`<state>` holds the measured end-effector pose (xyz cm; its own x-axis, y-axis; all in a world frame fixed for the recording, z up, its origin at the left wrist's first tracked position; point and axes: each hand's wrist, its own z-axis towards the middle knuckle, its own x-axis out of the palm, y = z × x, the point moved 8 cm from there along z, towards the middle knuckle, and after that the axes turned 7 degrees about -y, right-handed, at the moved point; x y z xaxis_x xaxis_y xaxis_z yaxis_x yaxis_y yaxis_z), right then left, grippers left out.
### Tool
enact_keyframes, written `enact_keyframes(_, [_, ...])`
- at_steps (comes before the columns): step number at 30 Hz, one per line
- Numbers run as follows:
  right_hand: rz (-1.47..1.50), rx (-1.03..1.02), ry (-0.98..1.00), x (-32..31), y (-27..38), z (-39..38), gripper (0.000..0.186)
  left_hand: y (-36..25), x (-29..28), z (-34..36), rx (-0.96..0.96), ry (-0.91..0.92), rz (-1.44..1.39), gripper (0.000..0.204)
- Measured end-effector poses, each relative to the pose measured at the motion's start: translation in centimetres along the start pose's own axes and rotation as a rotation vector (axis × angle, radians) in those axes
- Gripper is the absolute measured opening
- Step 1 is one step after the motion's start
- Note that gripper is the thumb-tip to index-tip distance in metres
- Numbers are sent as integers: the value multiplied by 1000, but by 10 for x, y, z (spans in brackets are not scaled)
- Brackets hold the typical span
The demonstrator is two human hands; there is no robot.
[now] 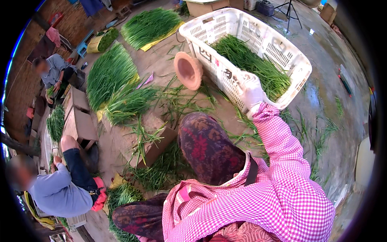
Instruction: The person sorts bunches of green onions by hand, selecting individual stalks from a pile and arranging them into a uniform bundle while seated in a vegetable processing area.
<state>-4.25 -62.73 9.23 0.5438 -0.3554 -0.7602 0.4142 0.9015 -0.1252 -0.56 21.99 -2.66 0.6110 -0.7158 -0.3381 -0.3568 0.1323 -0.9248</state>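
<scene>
My right hand (250, 89), in a white glove, is closed on the near rim of a large white plastic basket (296, 84). Slotted walls surround a heap of long green leafy stalks (254, 60), which look like garlic chives, inside the basket. The sleeve on this arm is pink-and-white checked. My left hand does not show in the picture. A round pinkish-brown brimmed hat (188, 71) is at the basket's left side.
Bundled green stalks (112, 76) lie on yellow sheets to the left. A cardboard-coloured block (150, 141) strewn with stalks stands by my knees. Two people (60, 193) sit working at the left. A black tripod (288, 16) stands at the back; loose stalks litter the wet floor.
</scene>
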Motion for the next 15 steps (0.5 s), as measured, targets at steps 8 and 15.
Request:
enact_keyframes(8, [916,244,330,190,83,2,28,33,-126,-22,4,-126,-43,34])
enact_keyframes(15, [749,540,488,412,55,59,64,-168,-118,-161,526,-538,205,33])
